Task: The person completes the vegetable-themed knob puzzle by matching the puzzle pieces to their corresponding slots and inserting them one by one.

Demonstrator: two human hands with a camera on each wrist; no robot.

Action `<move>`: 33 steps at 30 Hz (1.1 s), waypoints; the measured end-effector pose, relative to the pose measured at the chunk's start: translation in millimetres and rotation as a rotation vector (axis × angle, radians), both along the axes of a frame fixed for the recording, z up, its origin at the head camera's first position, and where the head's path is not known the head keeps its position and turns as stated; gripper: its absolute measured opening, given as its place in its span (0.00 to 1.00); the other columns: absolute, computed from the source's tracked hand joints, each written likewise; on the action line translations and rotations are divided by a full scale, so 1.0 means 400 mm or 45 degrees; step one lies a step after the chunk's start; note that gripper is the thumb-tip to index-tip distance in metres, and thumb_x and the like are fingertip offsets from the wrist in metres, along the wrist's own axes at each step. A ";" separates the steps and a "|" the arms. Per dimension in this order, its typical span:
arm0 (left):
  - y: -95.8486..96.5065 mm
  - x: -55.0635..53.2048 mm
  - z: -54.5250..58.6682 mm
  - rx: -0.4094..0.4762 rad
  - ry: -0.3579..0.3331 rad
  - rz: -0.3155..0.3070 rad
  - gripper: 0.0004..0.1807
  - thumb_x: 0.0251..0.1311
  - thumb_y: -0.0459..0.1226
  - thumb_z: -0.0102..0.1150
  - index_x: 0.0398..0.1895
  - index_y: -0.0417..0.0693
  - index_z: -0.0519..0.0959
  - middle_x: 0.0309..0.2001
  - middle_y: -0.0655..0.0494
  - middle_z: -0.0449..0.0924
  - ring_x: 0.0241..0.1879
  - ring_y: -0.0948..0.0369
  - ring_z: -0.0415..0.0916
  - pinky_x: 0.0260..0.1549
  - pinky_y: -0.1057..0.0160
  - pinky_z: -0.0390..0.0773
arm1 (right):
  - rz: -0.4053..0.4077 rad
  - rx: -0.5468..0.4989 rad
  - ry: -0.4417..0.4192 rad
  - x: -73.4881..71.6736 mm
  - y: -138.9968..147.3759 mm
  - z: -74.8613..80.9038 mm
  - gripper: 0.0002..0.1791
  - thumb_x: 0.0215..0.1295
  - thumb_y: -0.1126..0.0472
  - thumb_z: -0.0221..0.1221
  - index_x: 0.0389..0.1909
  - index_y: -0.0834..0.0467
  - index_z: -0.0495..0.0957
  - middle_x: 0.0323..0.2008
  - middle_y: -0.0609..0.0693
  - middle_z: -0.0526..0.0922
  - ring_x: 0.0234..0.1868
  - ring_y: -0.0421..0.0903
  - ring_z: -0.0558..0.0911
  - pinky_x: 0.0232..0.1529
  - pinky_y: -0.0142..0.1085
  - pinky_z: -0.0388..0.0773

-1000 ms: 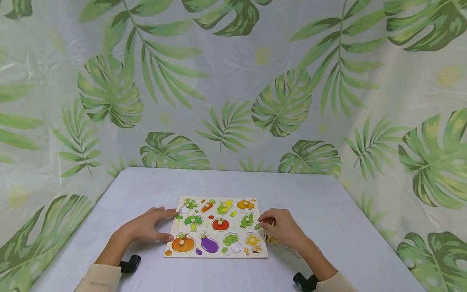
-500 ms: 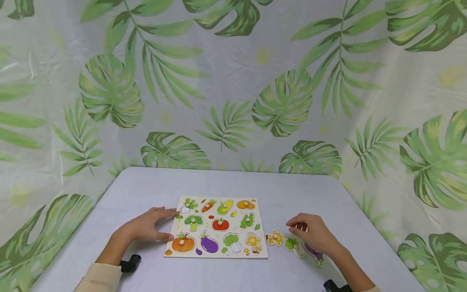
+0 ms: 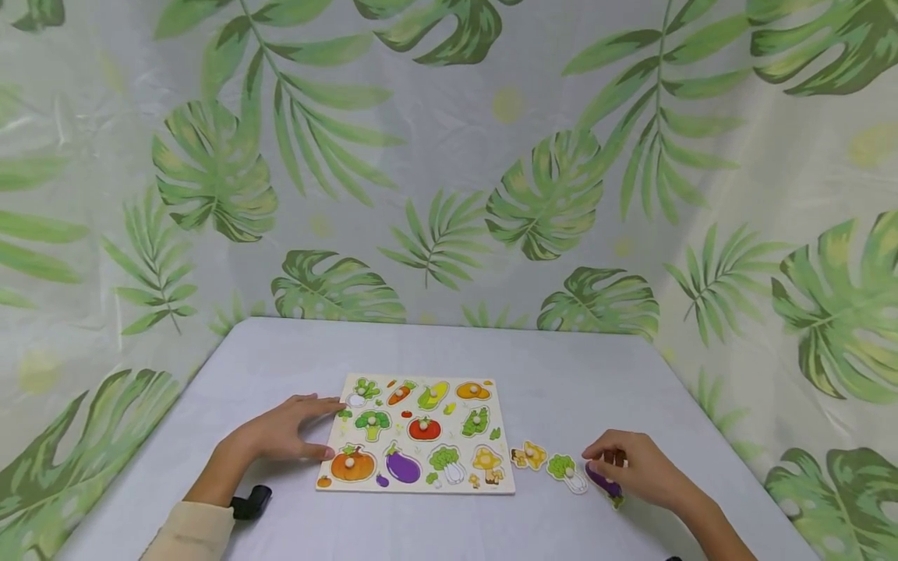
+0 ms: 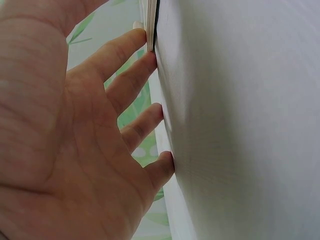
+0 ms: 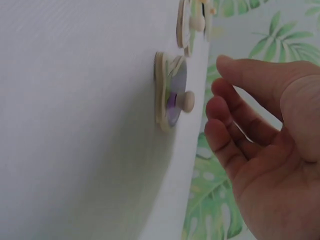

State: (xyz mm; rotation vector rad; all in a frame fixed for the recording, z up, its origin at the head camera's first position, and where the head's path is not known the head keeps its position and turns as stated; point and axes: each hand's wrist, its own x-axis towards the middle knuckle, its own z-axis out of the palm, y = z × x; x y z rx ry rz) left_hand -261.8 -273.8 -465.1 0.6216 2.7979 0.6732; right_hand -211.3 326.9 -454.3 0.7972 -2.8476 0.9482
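Observation:
A wooden vegetable puzzle board (image 3: 449,453) lies flat on the table. My left hand (image 3: 291,430) rests at its left edge with fingers spread, and in the left wrist view fingertips touch the board's side (image 4: 151,25). My right hand (image 3: 641,465) hovers over an eggplant puzzle piece (image 3: 605,483). In the right wrist view the bent fingers (image 5: 232,107) stand apart from that piece's wooden knob (image 5: 186,101) and hold nothing. A bok choy piece (image 3: 567,473) and a mushroom piece (image 3: 529,456) lie between the hand and the board.
The board carries knobbed pieces such as the tomato (image 3: 424,428) and pumpkin (image 3: 352,465). Eggplant, bok choy and mushroom pictures without knobs line its lower row. A white cloth covers the table (image 3: 449,351); a leaf-patterned curtain (image 3: 449,156) stands behind.
My right hand has moved right from the board's right edge to above the eggplant piece, uncovering the loose pieces. My left hand has stayed at the board.

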 end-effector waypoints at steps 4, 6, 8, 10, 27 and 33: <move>-0.002 -0.004 0.002 0.006 0.013 -0.007 0.48 0.52 0.63 0.71 0.76 0.60 0.69 0.78 0.51 0.65 0.79 0.35 0.51 0.70 0.24 0.55 | 0.090 -0.043 -0.020 0.009 0.025 -0.009 0.06 0.67 0.63 0.67 0.43 0.54 0.88 0.37 0.43 0.86 0.32 0.31 0.76 0.30 0.28 0.76; -0.002 -0.004 0.003 0.006 0.014 -0.008 0.48 0.52 0.63 0.71 0.76 0.59 0.69 0.78 0.51 0.65 0.79 0.35 0.51 0.70 0.24 0.55 | 0.110 -0.064 -0.049 0.011 0.036 -0.016 0.07 0.67 0.63 0.67 0.44 0.54 0.88 0.39 0.46 0.87 0.33 0.31 0.77 0.31 0.27 0.77; -0.002 -0.004 0.004 0.002 0.015 -0.008 0.48 0.52 0.63 0.71 0.76 0.59 0.69 0.78 0.51 0.65 0.79 0.35 0.51 0.70 0.24 0.55 | 0.124 -0.081 -0.073 0.012 0.044 -0.022 0.08 0.67 0.65 0.67 0.45 0.55 0.88 0.40 0.47 0.88 0.33 0.31 0.77 0.32 0.27 0.77; -0.002 -0.003 0.004 0.000 0.012 -0.006 0.48 0.52 0.63 0.71 0.76 0.59 0.69 0.78 0.50 0.65 0.79 0.35 0.51 0.70 0.24 0.55 | 0.134 -0.085 -0.088 0.012 0.050 -0.029 0.08 0.67 0.66 0.66 0.45 0.55 0.88 0.40 0.48 0.88 0.34 0.30 0.78 0.32 0.27 0.78; 0.002 0.001 -0.001 0.012 0.011 -0.002 0.48 0.52 0.63 0.71 0.76 0.60 0.70 0.77 0.53 0.66 0.78 0.35 0.52 0.70 0.24 0.55 | 0.132 -0.069 -0.181 0.018 0.080 -0.044 0.09 0.68 0.69 0.63 0.45 0.57 0.86 0.41 0.49 0.85 0.34 0.33 0.78 0.33 0.28 0.78; 0.003 0.002 0.001 0.005 0.004 0.006 0.48 0.52 0.63 0.71 0.76 0.60 0.70 0.78 0.53 0.66 0.78 0.35 0.52 0.70 0.23 0.55 | 0.152 -0.012 -0.136 0.016 0.087 -0.040 0.10 0.68 0.68 0.63 0.45 0.54 0.88 0.40 0.43 0.85 0.36 0.30 0.77 0.35 0.27 0.79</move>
